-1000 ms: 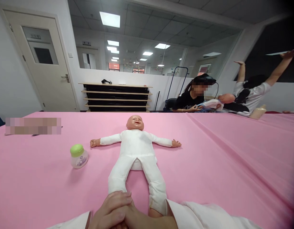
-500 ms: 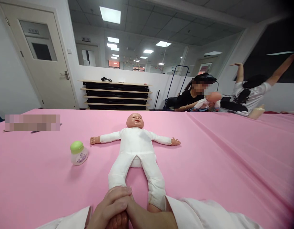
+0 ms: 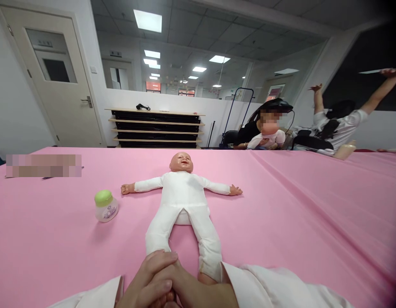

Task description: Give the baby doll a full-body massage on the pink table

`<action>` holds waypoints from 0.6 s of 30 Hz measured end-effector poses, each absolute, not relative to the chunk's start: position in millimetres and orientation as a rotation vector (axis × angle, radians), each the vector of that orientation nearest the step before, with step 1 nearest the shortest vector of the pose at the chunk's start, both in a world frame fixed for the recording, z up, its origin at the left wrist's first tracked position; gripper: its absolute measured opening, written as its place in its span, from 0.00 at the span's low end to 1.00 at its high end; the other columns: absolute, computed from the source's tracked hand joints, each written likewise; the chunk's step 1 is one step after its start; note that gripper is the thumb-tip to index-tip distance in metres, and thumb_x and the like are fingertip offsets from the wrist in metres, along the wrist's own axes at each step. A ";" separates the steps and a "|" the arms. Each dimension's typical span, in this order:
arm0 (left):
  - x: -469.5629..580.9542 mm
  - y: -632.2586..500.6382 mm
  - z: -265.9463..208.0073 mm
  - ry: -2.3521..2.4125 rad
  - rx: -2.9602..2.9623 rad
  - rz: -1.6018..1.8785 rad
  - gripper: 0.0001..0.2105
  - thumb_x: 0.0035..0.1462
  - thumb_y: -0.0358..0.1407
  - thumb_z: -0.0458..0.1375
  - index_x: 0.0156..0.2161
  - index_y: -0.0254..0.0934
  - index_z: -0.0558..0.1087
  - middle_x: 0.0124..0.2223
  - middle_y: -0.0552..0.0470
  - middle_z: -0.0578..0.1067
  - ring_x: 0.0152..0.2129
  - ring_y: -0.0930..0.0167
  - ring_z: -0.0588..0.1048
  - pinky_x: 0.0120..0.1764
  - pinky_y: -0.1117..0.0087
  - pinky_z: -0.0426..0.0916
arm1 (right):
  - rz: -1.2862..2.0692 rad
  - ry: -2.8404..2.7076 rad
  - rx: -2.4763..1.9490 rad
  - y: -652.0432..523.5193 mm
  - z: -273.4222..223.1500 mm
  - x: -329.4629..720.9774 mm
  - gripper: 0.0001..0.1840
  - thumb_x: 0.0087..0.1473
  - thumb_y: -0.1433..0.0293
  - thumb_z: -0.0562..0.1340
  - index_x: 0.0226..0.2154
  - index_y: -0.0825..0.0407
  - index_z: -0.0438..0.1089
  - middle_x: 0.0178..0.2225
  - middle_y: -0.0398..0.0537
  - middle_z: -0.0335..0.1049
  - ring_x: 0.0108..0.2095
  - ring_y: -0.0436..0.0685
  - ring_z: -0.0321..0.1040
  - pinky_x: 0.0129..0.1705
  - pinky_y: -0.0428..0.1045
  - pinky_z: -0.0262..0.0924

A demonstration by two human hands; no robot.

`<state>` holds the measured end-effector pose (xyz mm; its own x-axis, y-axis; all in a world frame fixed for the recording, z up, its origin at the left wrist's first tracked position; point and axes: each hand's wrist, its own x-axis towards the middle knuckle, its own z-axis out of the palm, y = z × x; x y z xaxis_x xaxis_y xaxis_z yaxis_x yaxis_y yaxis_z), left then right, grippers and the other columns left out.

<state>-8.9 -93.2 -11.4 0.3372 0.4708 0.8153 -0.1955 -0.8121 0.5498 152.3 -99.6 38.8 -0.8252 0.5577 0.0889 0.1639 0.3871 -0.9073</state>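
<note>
A baby doll (image 3: 185, 190) in a white cloth suit lies on its back, arms spread wide, head away from me. Both my hands close around its foot on the left side, at the bottom edge of the view. My left hand (image 3: 149, 276) wraps over from the left, its fingers lying against my right hand (image 3: 191, 284), which comes from the right. Toes of the foot (image 3: 168, 297) show between them; the rest of that foot is covered. The doll's other leg (image 3: 210, 252) rests beside my right wrist.
A jar with a green lid (image 3: 106, 206) stands left of the doll on the pink cloth (image 3: 281, 222). A beige bottle (image 3: 344, 149) is at the far right. Across the table, a person (image 3: 245, 132) holds another doll, and a second person (image 3: 339, 124) raises both arms.
My hands have shifted slightly around the doll's foot, covering more of its toes. The other doll across the table has moved left and lower.
</note>
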 end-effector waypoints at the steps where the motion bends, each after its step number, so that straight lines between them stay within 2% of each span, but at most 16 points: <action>1: -8.3 -90.9 -14.2 0.220 2.047 1.544 0.22 0.55 0.34 0.54 0.55 0.49 0.59 0.54 0.45 0.64 0.51 0.66 0.65 0.42 0.70 0.70 | 1.401 -2.279 -0.641 -99.5 39.6 153.0 0.12 0.51 0.66 0.55 0.39 0.50 0.54 0.34 0.45 0.57 0.34 0.48 0.59 0.36 0.43 0.61; 8: -5.7 -82.0 -23.4 0.216 1.985 1.651 0.19 0.56 0.42 0.51 0.54 0.51 0.60 0.49 0.46 0.70 0.46 0.64 0.70 0.41 0.64 0.71 | 1.019 -2.409 -0.695 -94.8 45.2 146.4 0.14 0.47 0.69 0.60 0.39 0.47 0.60 0.32 0.42 0.61 0.38 0.49 0.62 0.41 0.42 0.61; 12: -7.3 -84.2 -22.8 0.234 1.976 1.607 0.19 0.55 0.43 0.51 0.52 0.48 0.62 0.47 0.45 0.71 0.45 0.63 0.70 0.43 0.61 0.70 | 0.882 -2.373 -0.625 -98.5 62.8 140.7 0.09 0.53 0.71 0.53 0.38 0.48 0.62 0.30 0.42 0.62 0.40 0.48 0.64 0.43 0.42 0.62; 14: -8.2 -85.4 -23.5 0.265 1.961 1.605 0.18 0.55 0.44 0.51 0.52 0.47 0.63 0.47 0.45 0.72 0.45 0.62 0.70 0.43 0.60 0.70 | 0.861 -2.362 -0.640 -100.4 70.6 140.6 0.11 0.55 0.71 0.48 0.38 0.48 0.62 0.30 0.42 0.62 0.40 0.47 0.64 0.43 0.43 0.61; 18: -10.3 -87.5 -23.3 0.264 1.991 1.627 0.20 0.54 0.42 0.53 0.53 0.50 0.62 0.50 0.45 0.70 0.47 0.62 0.69 0.44 0.59 0.69 | 0.945 -2.386 -0.666 -99.0 65.6 143.6 0.09 0.53 0.73 0.51 0.37 0.47 0.61 0.33 0.42 0.62 0.38 0.47 0.64 0.40 0.42 0.62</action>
